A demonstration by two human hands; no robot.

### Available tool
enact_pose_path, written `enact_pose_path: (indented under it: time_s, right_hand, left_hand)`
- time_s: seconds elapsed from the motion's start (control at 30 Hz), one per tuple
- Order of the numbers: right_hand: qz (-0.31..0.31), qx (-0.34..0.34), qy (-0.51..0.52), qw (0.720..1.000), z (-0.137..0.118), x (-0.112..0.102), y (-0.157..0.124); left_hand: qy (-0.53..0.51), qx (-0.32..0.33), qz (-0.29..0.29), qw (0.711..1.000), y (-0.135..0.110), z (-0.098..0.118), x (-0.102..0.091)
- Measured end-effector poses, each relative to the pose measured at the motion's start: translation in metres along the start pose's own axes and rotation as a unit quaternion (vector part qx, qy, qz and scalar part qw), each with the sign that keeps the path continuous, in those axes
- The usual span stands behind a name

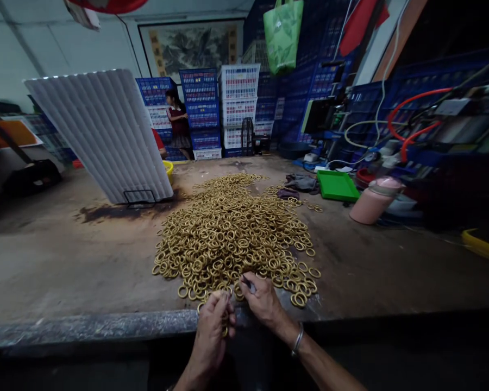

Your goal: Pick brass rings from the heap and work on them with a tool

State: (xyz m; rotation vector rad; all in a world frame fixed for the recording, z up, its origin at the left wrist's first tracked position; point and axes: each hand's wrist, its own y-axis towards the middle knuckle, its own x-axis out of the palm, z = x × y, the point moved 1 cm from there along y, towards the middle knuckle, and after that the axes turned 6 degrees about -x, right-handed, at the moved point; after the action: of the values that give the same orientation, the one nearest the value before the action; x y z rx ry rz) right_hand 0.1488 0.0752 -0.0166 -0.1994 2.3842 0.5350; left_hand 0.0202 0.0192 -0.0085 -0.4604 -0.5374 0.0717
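Note:
A heap of gold-coloured metal rings is spread over the middle of the worktable. My left hand is closed at the table's front edge, with gold rings showing at its fingers; how many it holds is hidden. To its right, at the near side of the heap, my right hand is closed in a pinch. A small dark piece shows between its thumb and fingers, too small to name. Loose rings lie close around both hands.
A white corrugated panel stands tilted at the left in a black wire holder. On the right are a green tray, a pink bottle and grey cloth. Behind, a person stands by stacked crates.

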Motion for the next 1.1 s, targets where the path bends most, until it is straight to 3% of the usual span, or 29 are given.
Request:
enact_pose_path:
  time_s: [0.2,0.37,0.63,0.8,0.97,1.1]
  right_hand:
    - [0.002,-0.009,0.087,0.996,-0.005,0.0,-0.006]
    - [-0.002,0.012,0.139,0.99,-0.009,-0.002,-0.008]
    - [-0.016,0.089,0.198,0.976,-0.013,-0.004,-0.005]
    - [-0.018,0.125,0.212,0.969,-0.014,-0.003,-0.002]
    - [-0.031,0.169,0.293,0.941,-0.011,0.0,-0.005]
    - [-0.04,0.183,0.317,0.93,-0.011,-0.001,-0.007]
  left_hand:
    - [0.163,0.049,0.033,0.985,0.009,0.005,0.005]
    - [0.174,0.062,0.053,0.981,0.012,0.008,0.005]
    - [0.2,0.056,0.022,0.978,0.01,0.008,0.003]
    - [0.187,0.021,-0.01,0.982,0.007,0.005,0.002]
    - [0.108,-0.016,-0.088,0.99,0.001,0.005,0.003]
    - [0.066,-0.023,-0.111,0.991,-0.001,0.005,0.004]
